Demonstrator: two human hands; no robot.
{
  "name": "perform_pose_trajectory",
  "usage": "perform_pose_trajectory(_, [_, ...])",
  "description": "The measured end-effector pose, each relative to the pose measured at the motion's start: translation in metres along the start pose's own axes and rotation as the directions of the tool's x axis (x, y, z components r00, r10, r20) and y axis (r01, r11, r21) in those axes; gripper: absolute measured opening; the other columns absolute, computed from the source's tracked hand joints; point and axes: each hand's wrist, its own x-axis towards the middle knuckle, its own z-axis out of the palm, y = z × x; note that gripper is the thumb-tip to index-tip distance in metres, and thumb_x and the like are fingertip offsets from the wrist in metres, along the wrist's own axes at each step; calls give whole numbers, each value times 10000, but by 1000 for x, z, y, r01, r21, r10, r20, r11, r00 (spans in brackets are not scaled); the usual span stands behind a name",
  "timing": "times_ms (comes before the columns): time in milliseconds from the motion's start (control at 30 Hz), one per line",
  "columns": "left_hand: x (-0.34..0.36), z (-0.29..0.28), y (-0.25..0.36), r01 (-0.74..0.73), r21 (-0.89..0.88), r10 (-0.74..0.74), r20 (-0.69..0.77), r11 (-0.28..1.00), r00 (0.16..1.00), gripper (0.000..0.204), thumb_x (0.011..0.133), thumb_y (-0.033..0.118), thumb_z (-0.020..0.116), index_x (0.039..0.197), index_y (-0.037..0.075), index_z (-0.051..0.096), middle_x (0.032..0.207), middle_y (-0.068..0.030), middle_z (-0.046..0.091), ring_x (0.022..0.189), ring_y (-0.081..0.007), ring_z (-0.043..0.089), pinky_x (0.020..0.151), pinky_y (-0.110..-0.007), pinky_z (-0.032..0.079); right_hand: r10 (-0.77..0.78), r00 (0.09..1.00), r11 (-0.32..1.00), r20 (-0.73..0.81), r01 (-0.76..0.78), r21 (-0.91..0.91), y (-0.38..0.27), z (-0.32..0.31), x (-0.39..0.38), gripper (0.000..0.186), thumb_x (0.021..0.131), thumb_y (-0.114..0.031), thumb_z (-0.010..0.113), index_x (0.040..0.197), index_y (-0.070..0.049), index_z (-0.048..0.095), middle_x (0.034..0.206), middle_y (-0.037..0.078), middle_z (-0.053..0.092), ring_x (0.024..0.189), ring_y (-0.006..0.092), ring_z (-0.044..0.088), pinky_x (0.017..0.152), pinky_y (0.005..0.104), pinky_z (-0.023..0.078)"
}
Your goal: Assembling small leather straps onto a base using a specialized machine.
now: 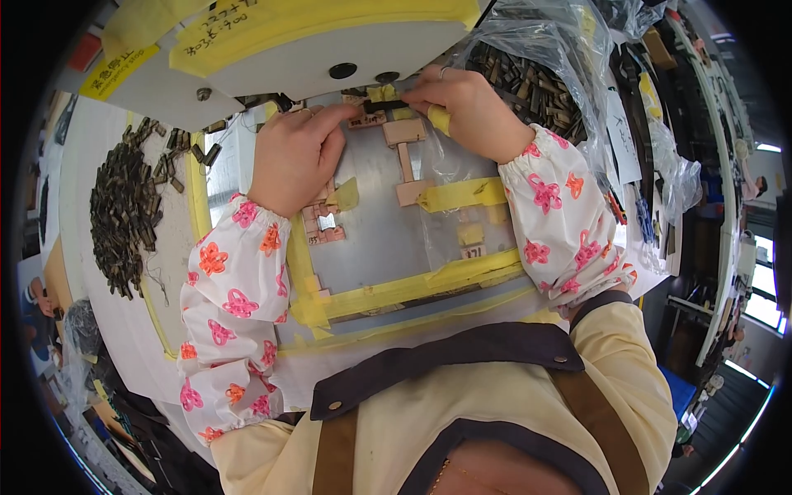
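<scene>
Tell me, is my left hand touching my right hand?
Apart: the head view shows a plain gap between the fingertips of the left hand and right hand, with a black strip lying between them.

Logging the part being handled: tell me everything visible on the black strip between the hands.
The black strip is short, narrow and dark, with a straight outline; its material can't be told. It lies nearly level across the view, just above a pinkish block. Fingers of the left hand and right hand are at or near its two ends; exact contact is unclear.
</scene>
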Motion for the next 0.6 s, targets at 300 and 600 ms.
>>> perform_pose_trajectory(300, [1, -4, 1, -17, 100, 7, 104, 995, 995, 228, 741, 17, 537, 931, 89, 639, 753, -84, 625, 674, -279, 589, 630, -373, 455, 219, 976, 948, -8, -210, 239, 0, -2, -1, 146, 745, 23, 567, 866, 19, 649, 788, 93, 627, 691, 140, 597, 645, 246, 473])
perform_pose_trajectory(600, [-1, -1, 1, -54, 104, 52, 30, 993, 998, 187, 730, 50, 568, 888, 121, 636, 654, -59, 569, 631, -253, 574, 586, -370, 428, 5, 993, 996, -114, 6, 94, 0, 6, 3, 137, 671, 9, 626, 802, -12, 662, 772, 101, 618, 702, 285, 599, 636, 329, 487])
